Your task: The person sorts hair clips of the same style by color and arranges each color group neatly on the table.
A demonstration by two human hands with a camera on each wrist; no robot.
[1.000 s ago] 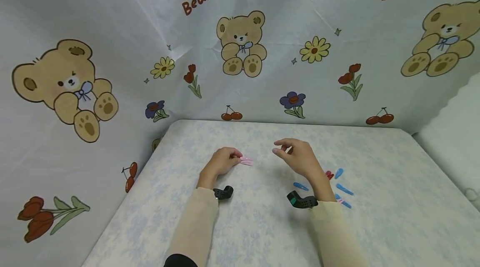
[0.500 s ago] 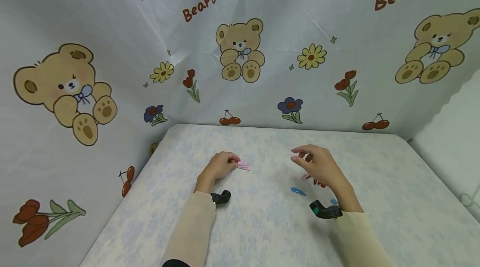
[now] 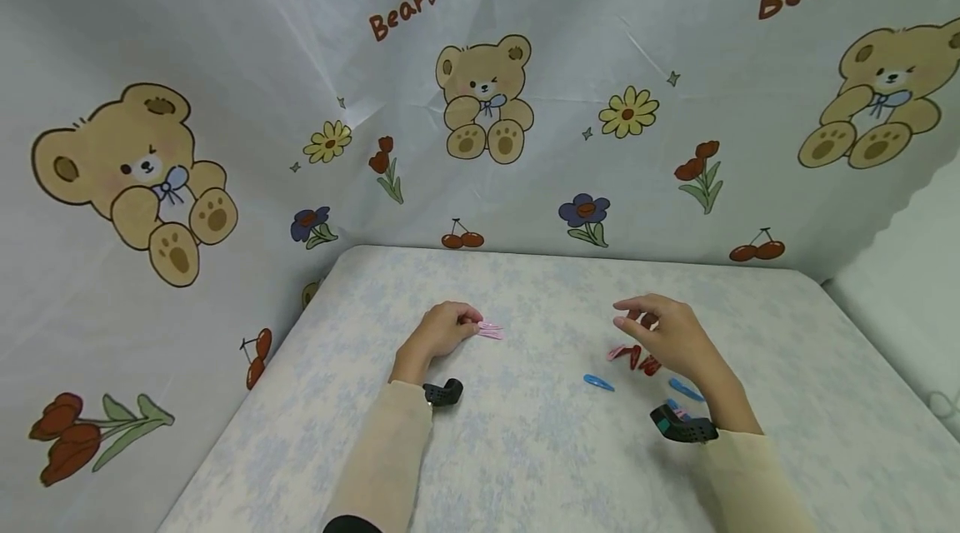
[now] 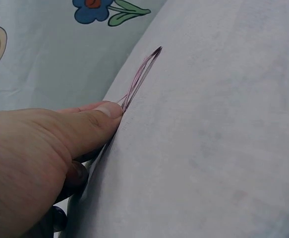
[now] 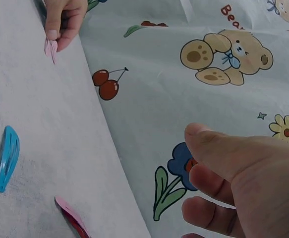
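My left hand (image 3: 438, 331) pinches a few pink hair clips (image 3: 491, 331) between thumb and fingertips, low over the left middle of the table. In the left wrist view, the pinched hair clips (image 4: 140, 79) stick out past the thumb tip, seen nearly edge-on. My right hand (image 3: 671, 339) hovers at the right with relaxed, slightly bent fingers and nothing between them. Just below its fingers lie several red hair clips (image 3: 650, 365) and a pink hair clip (image 3: 617, 351). The right wrist view shows that hand (image 5: 243, 183) with thumb and fingers apart.
A blue hair clip (image 3: 598, 383) lies left of the red ones. Another blue clip (image 3: 686, 389) is near the right wrist, and more clips there are partly hidden by the black wrist camera (image 3: 684, 425). A bear-print cloth (image 3: 540, 208) hangs behind the table (image 3: 525, 450).
My right hand has moved to the right, away from the left hand and over the loose hair clips. The left hand keeps its pinch on the pink clips, almost still.
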